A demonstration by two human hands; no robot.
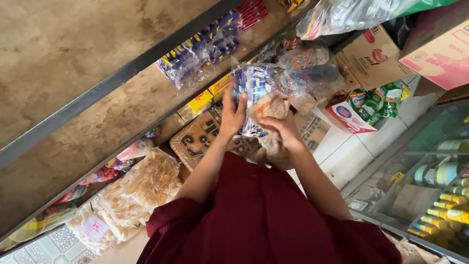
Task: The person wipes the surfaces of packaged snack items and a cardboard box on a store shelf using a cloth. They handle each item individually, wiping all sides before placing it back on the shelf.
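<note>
My left hand (231,113) is raised and presses flat against a clear plastic bag of blue and white packets (254,88). My right hand (285,132) grips a tan, lattice-patterned snack pack (269,106) held against the bag's lower side. Both arms come out of dark red sleeves (264,220). More clear bags of wrapped goods (308,68) bulge just right of the held bag.
A dark metal rail (122,73) crosses a brown wall at left, with blue packets (200,49) hanging near it. Bags of pale crackers (146,183) lie lower left. Cardboard boxes (376,54) and green sachets (378,100) stand at right. A glass case with yellow-capped bottles (449,210) is far right.
</note>
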